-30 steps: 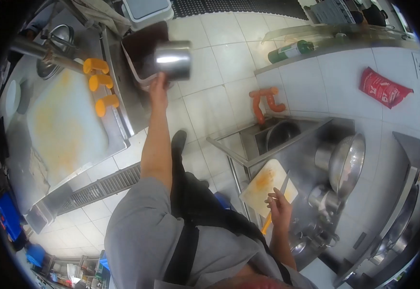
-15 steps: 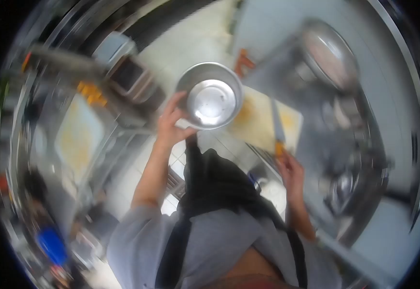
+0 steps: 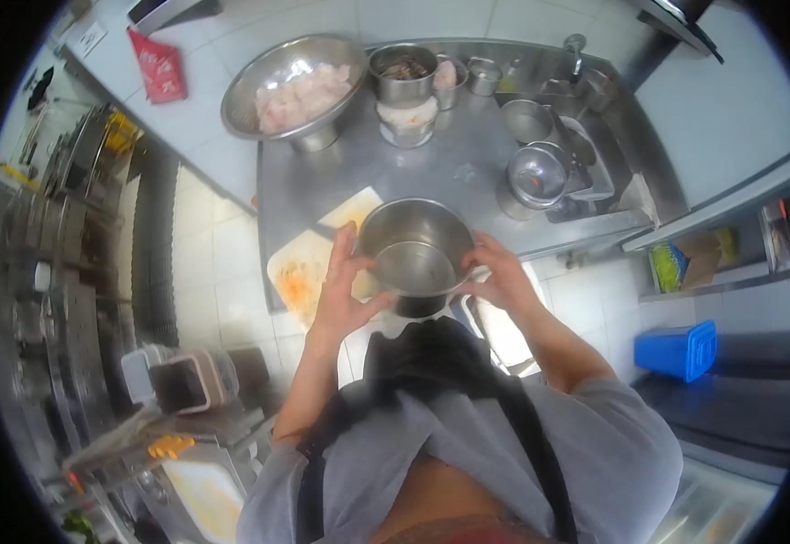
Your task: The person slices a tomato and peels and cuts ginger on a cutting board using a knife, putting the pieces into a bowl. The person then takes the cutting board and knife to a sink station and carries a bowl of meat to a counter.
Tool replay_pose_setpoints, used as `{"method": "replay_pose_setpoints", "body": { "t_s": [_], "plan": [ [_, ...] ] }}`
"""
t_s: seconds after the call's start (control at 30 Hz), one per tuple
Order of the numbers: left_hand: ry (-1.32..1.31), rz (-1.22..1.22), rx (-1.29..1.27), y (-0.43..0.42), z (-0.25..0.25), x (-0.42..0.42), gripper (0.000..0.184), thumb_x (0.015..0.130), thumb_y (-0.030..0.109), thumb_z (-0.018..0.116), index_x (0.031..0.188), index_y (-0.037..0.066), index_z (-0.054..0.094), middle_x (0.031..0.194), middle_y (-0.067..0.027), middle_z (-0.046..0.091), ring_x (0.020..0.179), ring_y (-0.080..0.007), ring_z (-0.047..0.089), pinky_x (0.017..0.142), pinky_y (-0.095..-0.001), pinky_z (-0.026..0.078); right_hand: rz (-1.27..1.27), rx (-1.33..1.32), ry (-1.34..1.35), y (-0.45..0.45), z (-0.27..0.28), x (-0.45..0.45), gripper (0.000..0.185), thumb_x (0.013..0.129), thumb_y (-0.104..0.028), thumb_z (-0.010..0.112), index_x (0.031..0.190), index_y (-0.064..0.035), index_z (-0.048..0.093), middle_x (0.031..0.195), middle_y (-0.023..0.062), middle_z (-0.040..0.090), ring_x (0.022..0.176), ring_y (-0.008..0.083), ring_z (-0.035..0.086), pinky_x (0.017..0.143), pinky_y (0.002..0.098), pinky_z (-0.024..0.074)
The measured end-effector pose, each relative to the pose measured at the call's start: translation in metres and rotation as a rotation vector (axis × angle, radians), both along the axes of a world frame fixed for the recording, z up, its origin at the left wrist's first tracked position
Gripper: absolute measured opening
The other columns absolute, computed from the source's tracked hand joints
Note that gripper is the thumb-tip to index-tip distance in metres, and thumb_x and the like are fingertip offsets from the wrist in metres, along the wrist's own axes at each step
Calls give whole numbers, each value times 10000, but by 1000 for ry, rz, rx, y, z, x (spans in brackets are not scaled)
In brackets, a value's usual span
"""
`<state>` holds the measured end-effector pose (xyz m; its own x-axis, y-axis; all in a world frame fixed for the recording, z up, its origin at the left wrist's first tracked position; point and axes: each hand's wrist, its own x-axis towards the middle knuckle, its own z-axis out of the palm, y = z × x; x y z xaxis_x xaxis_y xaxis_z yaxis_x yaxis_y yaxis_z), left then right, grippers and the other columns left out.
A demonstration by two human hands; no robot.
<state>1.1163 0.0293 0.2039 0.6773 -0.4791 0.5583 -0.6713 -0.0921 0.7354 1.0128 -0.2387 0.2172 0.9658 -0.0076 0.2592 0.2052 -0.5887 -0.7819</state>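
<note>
A deep round metal pot is held up in front of my body, with its open top facing me and its inside looking bare. My left hand grips its left side, thumb toward the lower rim. On the opposite side, my right hand grips the wall with bent fingers. Behind and left of the pot lies a pale cutting board with orange stains, partly hidden by my left hand and the pot. A grey strip crosses this board; whether it is the knife blade, I cannot tell.
On the steel counter stand a wide metal bowl of pale meat pieces and several smaller pots. Stacked metal bowls sit by the sink. A blue bin is at right; another stained board lies lower left.
The view has swung round toward the steel counter. My right hand has let go of the orange-handled knife and now holds the pot along with my left hand.
</note>
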Motion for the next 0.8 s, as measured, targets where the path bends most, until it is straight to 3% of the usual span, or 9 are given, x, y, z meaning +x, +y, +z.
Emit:
{"method": "replay_pose_setpoints", "body": {
  "t_s": [0.07,0.1,0.13,0.2,0.27,0.37,0.53,0.67,0.8],
  "plan": [
    [51,99,38,-14,0,15,457,677,88,825,1081,29,618,1489,-251,329,1366,-394,378,1073,-430,374,-282,59,182,-38,-18,10,381,614,-142,882,871,-44,620,1065,124,603,906,278,617,809,375,516],
    [3,123,130,-12,-1,24,552,748,40,770,1228,2,502,1468,-233,372,1367,-383,380,1094,-443,357,-381,44,112,-58,-17,19,370,622,-144,878,853,-36,611,997,104,586,877,255,609,788,367,514],
    [6,121,127,-9,-5,27,552,748,40,770,1228,2,502,1468,-233,372,1367,-383,380,1094,-443,357,-474,34,36,-77,-12,33,360,630,-145,874,836,-27,602,929,84,569,849,233,600,766,360,512],
    [228,204,24,3,-24,31,373,774,72,754,1116,14,616,1325,-213,538,1283,-348,488,1036,-388,412,-597,43,-51,-114,4,63,441,633,-284,875,896,-19,639,905,111,582,854,268,616,742,386,495],
    [354,211,95,19,-48,28,341,791,63,740,1108,8,627,1219,-178,621,1186,-307,572,958,-357,475,-737,-84,-9,-165,-3,111,428,662,-286,854,909,-14,633,917,135,565,863,303,603,757,404,493],
    [368,316,337,48,-78,16,299,808,73,730,1084,4,638,1144,-148,657,1087,-267,629,880,-341,518,-714,-254,-266,-216,-7,199,424,687,-296,830,932,-12,633,967,185,571,906,361,592,799,430,490],
    [694,657,368,77,-100,-28,223,846,106,688,1035,-7,651,1014,-156,687,928,-242,682,771,-334,546,-726,-233,-211,-261,-38,349,427,697,-295,816,961,-9,641,1071,241,572,1001,415,579,855,459,485],
    [737,762,431,88,-116,-68,208,837,111,692,1006,-6,660,953,-167,697,883,-256,690,759,-347,546,-675,-227,-212,-268,-60,418,431,694,-294,817,977,-16,647,1163,276,540,1034,432,578,873,469,488],
    [797,793,514,70,-112,-85,185,825,112,697,968,-1,666,950,-191,701,892,-272,696,795,-353,535,-616,-187,-180,-266,-83,453,426,701,-324,814,991,-63,641,1102,243,568,1044,426,577,873,477,486]
  ]
}}
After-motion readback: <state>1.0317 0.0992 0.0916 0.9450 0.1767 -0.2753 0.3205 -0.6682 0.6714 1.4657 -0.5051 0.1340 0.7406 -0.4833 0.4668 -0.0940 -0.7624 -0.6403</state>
